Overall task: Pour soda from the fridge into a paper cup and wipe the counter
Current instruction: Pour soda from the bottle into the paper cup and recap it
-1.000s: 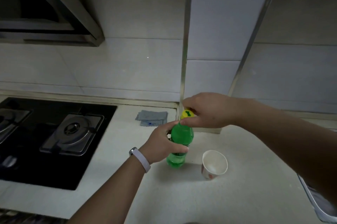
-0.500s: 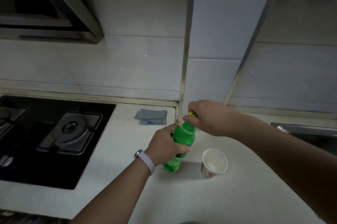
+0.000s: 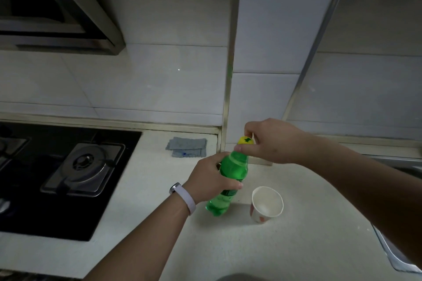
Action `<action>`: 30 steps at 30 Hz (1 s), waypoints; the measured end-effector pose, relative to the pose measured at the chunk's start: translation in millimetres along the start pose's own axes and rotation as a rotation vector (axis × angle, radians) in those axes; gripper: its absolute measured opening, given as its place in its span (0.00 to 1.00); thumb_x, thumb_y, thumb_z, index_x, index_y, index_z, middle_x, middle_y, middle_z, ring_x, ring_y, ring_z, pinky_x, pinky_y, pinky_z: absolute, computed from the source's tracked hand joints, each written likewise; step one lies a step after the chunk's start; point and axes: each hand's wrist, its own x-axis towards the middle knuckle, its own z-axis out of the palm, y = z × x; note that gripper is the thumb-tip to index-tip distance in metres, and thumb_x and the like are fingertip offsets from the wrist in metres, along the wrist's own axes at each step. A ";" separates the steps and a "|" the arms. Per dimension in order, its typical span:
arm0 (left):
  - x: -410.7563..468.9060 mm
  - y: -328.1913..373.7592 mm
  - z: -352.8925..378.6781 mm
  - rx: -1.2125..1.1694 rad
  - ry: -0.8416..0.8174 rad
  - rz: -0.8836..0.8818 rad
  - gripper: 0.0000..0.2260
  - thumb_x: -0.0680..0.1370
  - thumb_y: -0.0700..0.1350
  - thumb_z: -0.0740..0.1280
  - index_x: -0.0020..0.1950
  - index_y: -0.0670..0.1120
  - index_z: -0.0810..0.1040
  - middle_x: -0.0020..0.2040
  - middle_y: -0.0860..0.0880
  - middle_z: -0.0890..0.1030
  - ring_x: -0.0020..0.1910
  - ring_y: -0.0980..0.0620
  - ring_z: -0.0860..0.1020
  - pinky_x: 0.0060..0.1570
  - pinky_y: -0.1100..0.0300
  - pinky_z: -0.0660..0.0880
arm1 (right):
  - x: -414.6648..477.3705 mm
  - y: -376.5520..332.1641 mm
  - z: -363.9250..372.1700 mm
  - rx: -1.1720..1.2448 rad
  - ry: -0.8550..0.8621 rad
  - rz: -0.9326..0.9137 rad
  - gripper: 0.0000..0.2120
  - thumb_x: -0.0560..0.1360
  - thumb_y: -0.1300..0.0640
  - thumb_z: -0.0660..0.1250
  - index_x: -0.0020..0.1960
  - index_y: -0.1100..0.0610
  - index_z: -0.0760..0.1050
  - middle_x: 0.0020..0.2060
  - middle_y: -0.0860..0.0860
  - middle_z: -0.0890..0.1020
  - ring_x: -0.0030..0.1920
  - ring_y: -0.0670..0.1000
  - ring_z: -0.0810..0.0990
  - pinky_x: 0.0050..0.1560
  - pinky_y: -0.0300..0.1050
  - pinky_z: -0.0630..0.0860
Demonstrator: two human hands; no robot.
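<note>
A green soda bottle (image 3: 233, 168) stands tilted on the white counter (image 3: 251, 246), its base touching the surface. My left hand (image 3: 211, 180) grips the bottle's middle. My right hand (image 3: 271, 141) pinches the yellow cap (image 3: 245, 140) at the bottle's top with thumb and fingers. An empty white paper cup (image 3: 267, 204) with a red print stands upright on the counter just right of the bottle's base. A folded grey cloth (image 3: 186, 147) lies near the back wall, left of the hands.
A black gas hob (image 3: 57, 173) with a steel burner fills the counter's left side. A range hood (image 3: 57, 17) hangs above it. A tiled pillar (image 3: 262, 97) juts out behind the bottle. A sink edge (image 3: 399, 164) shows at right.
My right hand has turned on the cap, so the yellow top shows again after being covered. The bottle leans a little more, and the view has shifted slightly.
</note>
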 end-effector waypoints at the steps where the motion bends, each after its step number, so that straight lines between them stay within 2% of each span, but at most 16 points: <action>1: 0.8 0.2 0.6 0.023 0.011 -0.003 0.29 0.61 0.51 0.81 0.61 0.57 0.79 0.51 0.59 0.83 0.50 0.59 0.80 0.53 0.59 0.79 | -0.8 -1.0 1.2 -0.019 0.011 0.006 0.22 0.75 0.31 0.59 0.48 0.51 0.70 0.37 0.49 0.76 0.36 0.47 0.74 0.34 0.43 0.70; 4: 2.9 0.8 2.2 0.040 0.013 -0.022 0.33 0.60 0.53 0.81 0.64 0.57 0.78 0.53 0.59 0.82 0.51 0.60 0.79 0.52 0.62 0.78 | -3.1 -6.5 4.5 -0.015 0.044 0.040 0.23 0.76 0.32 0.57 0.47 0.53 0.70 0.37 0.50 0.76 0.37 0.48 0.74 0.34 0.45 0.70; 7: 1.9 3.5 3.8 0.026 0.015 -0.021 0.30 0.61 0.52 0.81 0.63 0.57 0.79 0.51 0.59 0.82 0.48 0.62 0.79 0.46 0.67 0.74 | -4.5 -14.4 5.0 0.009 0.052 0.094 0.20 0.79 0.35 0.56 0.48 0.54 0.69 0.37 0.50 0.74 0.36 0.48 0.73 0.33 0.44 0.68; 9: 0.9 5.6 5.3 0.005 0.036 -0.007 0.30 0.61 0.53 0.81 0.62 0.58 0.79 0.50 0.59 0.83 0.48 0.61 0.79 0.46 0.67 0.73 | -3.7 -15.9 3.9 0.034 0.066 0.061 0.17 0.80 0.39 0.56 0.49 0.53 0.68 0.38 0.50 0.74 0.37 0.48 0.73 0.34 0.45 0.68; 13: 2.8 4.9 1.7 -0.036 0.018 0.025 0.26 0.61 0.51 0.81 0.57 0.60 0.80 0.48 0.59 0.84 0.47 0.61 0.80 0.49 0.61 0.79 | -7.3 -7.8 -9.8 0.077 -0.021 -0.146 0.09 0.81 0.45 0.58 0.53 0.51 0.67 0.43 0.48 0.75 0.42 0.49 0.73 0.41 0.43 0.67; 15: 3.1 2.6 -2.0 -0.025 -0.013 0.052 0.25 0.61 0.51 0.81 0.56 0.60 0.81 0.48 0.58 0.84 0.48 0.58 0.81 0.52 0.54 0.81 | -10.6 -3.3 -16.3 0.112 -0.084 -0.230 0.03 0.81 0.54 0.61 0.54 0.49 0.68 0.47 0.46 0.73 0.45 0.46 0.72 0.45 0.40 0.68; 17: 3.7 -1.0 -4.7 -0.012 -0.035 0.059 0.25 0.61 0.51 0.81 0.56 0.60 0.81 0.48 0.57 0.84 0.49 0.55 0.81 0.53 0.50 0.81 | -13.0 -4.7 -17.1 0.119 -0.080 -0.298 0.13 0.76 0.66 0.62 0.51 0.49 0.70 0.49 0.45 0.72 0.48 0.45 0.71 0.49 0.39 0.69; 18: 4.0 -2.3 -5.2 -0.004 -0.042 0.058 0.25 0.60 0.52 0.81 0.56 0.60 0.81 0.48 0.57 0.84 0.49 0.55 0.81 0.52 0.50 0.81 | -13.7 -6.5 -16.2 0.139 -0.070 -0.299 0.14 0.74 0.68 0.62 0.50 0.49 0.70 0.49 0.44 0.72 0.48 0.45 0.71 0.50 0.39 0.70; 20: 2.7 -1.9 -4.7 0.020 -0.040 0.066 0.26 0.60 0.52 0.81 0.57 0.59 0.81 0.49 0.58 0.84 0.48 0.58 0.81 0.52 0.54 0.81 | -15.8 -11.4 -12.7 0.227 -0.026 -0.293 0.12 0.74 0.62 0.65 0.52 0.47 0.70 0.51 0.43 0.71 0.50 0.44 0.72 0.50 0.38 0.71; 22: 0.5 -0.7 -3.7 0.052 -0.036 0.076 0.29 0.60 0.53 0.81 0.60 0.58 0.80 0.50 0.59 0.83 0.48 0.62 0.80 0.51 0.60 0.80 | -16.7 -14.9 -8.4 0.309 0.026 -0.201 0.12 0.75 0.50 0.67 0.56 0.46 0.68 0.52 0.43 0.71 0.52 0.46 0.74 0.52 0.42 0.74; 24: -2.0 0.3 -4.0 0.080 -0.041 0.070 0.31 0.60 0.53 0.81 0.62 0.57 0.79 0.51 0.60 0.82 0.48 0.65 0.79 0.49 0.66 0.77 | -13.3 -16.9 -6.0 0.118 0.035 0.001 0.19 0.77 0.35 0.60 0.58 0.48 0.68 0.48 0.43 0.72 0.48 0.49 0.76 0.48 0.48 0.75; 25: -2.9 0.2 -4.7 0.087 -0.043 0.068 0.31 0.60 0.53 0.81 0.63 0.57 0.79 0.51 0.60 0.82 0.48 0.65 0.79 0.49 0.66 0.76 | -11.1 -18.0 -5.1 -0.017 0.017 0.089 0.25 0.76 0.31 0.54 0.56 0.51 0.69 0.44 0.45 0.74 0.44 0.50 0.76 0.43 0.48 0.74; 27: -3.7 -1.8 -6.5 0.098 -0.045 0.056 0.31 0.61 0.53 0.81 0.63 0.58 0.78 0.52 0.60 0.82 0.49 0.64 0.79 0.49 0.65 0.76 | -8.0 -18.0 -0.6 -0.064 -0.007 0.145 0.28 0.76 0.30 0.50 0.49 0.53 0.72 0.38 0.48 0.77 0.39 0.49 0.75 0.37 0.46 0.70; 28: -4.3 -2.8 -7.3 0.095 -0.044 0.050 0.32 0.61 0.53 0.81 0.64 0.57 0.77 0.53 0.60 0.81 0.50 0.63 0.78 0.50 0.64 0.76 | -8.3 -18.0 0.9 -0.016 -0.005 0.129 0.25 0.77 0.31 0.51 0.47 0.52 0.72 0.38 0.49 0.77 0.38 0.49 0.75 0.35 0.45 0.69; 30: -4.9 -5.3 -8.7 0.090 -0.040 0.045 0.34 0.60 0.54 0.81 0.65 0.57 0.77 0.54 0.59 0.81 0.52 0.62 0.79 0.53 0.62 0.77 | -12.2 -16.2 0.9 0.101 0.003 0.059 0.16 0.78 0.37 0.57 0.52 0.49 0.72 0.41 0.47 0.77 0.41 0.48 0.76 0.36 0.43 0.70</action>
